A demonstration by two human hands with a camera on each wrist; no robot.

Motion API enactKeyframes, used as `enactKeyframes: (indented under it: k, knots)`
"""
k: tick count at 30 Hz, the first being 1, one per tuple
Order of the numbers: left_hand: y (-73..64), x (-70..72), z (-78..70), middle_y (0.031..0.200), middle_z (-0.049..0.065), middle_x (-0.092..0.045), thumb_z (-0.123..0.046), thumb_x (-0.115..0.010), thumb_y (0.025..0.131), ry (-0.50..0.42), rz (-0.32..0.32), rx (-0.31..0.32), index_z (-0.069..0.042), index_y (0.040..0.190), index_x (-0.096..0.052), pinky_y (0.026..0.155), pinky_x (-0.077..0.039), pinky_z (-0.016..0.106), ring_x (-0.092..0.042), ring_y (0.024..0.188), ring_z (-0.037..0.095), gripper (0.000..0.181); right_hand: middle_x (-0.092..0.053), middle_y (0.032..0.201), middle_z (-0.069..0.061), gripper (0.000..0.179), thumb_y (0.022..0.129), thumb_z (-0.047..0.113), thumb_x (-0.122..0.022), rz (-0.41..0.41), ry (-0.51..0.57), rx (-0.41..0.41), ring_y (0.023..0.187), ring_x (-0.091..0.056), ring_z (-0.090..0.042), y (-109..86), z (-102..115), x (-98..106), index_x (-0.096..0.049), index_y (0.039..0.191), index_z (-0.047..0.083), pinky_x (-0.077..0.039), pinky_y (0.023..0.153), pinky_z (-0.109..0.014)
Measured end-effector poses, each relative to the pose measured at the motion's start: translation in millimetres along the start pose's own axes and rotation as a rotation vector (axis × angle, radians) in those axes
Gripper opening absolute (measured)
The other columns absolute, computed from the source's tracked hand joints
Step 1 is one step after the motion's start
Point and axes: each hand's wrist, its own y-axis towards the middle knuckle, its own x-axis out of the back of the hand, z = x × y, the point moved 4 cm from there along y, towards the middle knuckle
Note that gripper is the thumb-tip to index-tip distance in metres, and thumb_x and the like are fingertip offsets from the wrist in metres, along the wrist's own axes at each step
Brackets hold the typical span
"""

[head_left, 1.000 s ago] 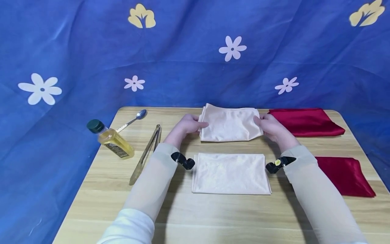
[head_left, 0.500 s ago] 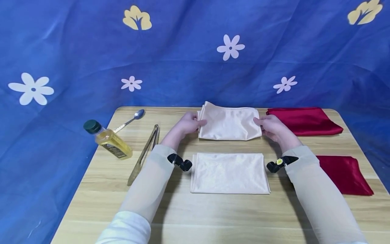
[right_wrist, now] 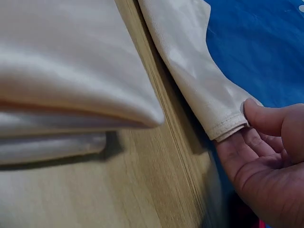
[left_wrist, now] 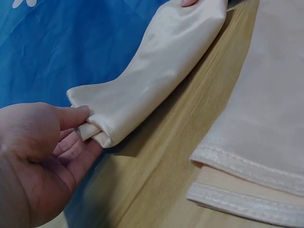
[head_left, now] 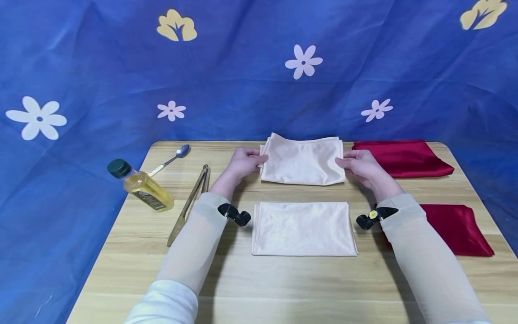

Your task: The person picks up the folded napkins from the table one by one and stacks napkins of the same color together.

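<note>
A folded cream satin cloth (head_left: 303, 159) is at the back of the table, held at both ends. My left hand (head_left: 244, 163) pinches its left end, thumb on top and fingers beneath, as the left wrist view shows on the cloth's folded layers (left_wrist: 128, 104). At the other end my right hand (head_left: 362, 166) pinches the hemmed edge between thumb and fingers; the right wrist view shows this hand (right_wrist: 270, 147) from close by. A second folded cream cloth (head_left: 304, 229) lies flat on the table, nearer to me, between my forearms.
Two folded dark red cloths, a back one (head_left: 404, 159) and a front one (head_left: 457, 229), lie at the right. On the left are a bottle of yellow liquid (head_left: 147, 190) with a green cap, a spoon (head_left: 174, 157) and metal tongs (head_left: 188, 204). A blue flowered curtain (head_left: 243, 90) hangs behind.
Both hands still pinch the back cream cloth, which has shifted slightly up and away. The whole head view has drifted a little to the left.
</note>
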Motion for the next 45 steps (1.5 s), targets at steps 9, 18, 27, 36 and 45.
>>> enactKeyframes:
  k: [9, 18, 27, 36, 45]
  knots:
    - [-3.6, 2.5, 0.2, 0.109, 0.017, -0.074, -0.004, -0.076, 0.098, 0.0, -0.016, -0.001, 0.01, 0.12, -0.068, 0.08, -0.065, 0.032, -0.07, 0.087, 0.018, 0.027, -0.074, 0.09, 0.004, 0.023, 0.099, 0.003, -0.075, -0.039, -0.046, 0.047, 0.08, -0.068, -0.004, -1.0, 1.2, 2.3, -0.062, 0.114, -0.008, -0.06, 0.075, -0.018]
    - [-7.1, 2.4, -1.0, 0.106, 0.015, -0.073, -0.004, -0.076, 0.098, -0.014, 0.005, 0.0, 0.01, 0.117, -0.068, 0.084, -0.065, 0.034, -0.069, 0.088, 0.018, 0.025, -0.073, 0.091, 0.007, 0.033, 0.099, 0.007, -0.075, -0.05, -0.09, 0.049, 0.083, -0.067, -0.003, -10.5, 5.5, 6.0, -0.058, 0.12, -0.012, -0.059, 0.078, -0.018]
    - [-13.6, 4.9, -3.1, 0.107, 0.014, -0.072, -0.007, -0.078, 0.098, 0.009, 0.023, -0.008, 0.006, 0.113, -0.071, 0.086, -0.064, 0.034, -0.07, 0.088, 0.02, 0.021, -0.074, 0.093, 0.005, 0.026, 0.099, 0.008, -0.076, -0.041, -0.077, 0.066, 0.084, -0.068, -0.005, -21.1, 10.6, 8.6, -0.062, 0.114, -0.007, -0.06, 0.079, -0.019]
    - [-23.5, 6.0, -12.1, 0.107, 0.014, -0.072, -0.008, -0.077, 0.099, -0.001, 0.027, -0.016, 0.008, 0.116, -0.07, 0.085, -0.064, 0.034, -0.071, 0.089, 0.021, 0.025, -0.075, 0.091, 0.005, 0.031, 0.099, 0.005, -0.075, -0.013, -0.05, 0.089, 0.087, -0.069, -0.005, -31.3, 20.6, 8.5, -0.06, 0.121, -0.013, -0.06, 0.083, -0.019]
    - [-34.7, 8.5, -20.9, 0.102, 0.013, -0.072, -0.004, -0.077, 0.098, -0.031, 0.05, -0.031, 0.009, 0.113, -0.07, 0.087, -0.064, 0.036, -0.071, 0.088, 0.02, 0.021, -0.076, 0.096, 0.001, 0.032, 0.097, 0.007, -0.078, -0.021, -0.048, 0.097, 0.085, -0.069, -0.005, -43.9, 29.2, 7.7, -0.062, 0.119, -0.011, -0.06, 0.081, -0.019]
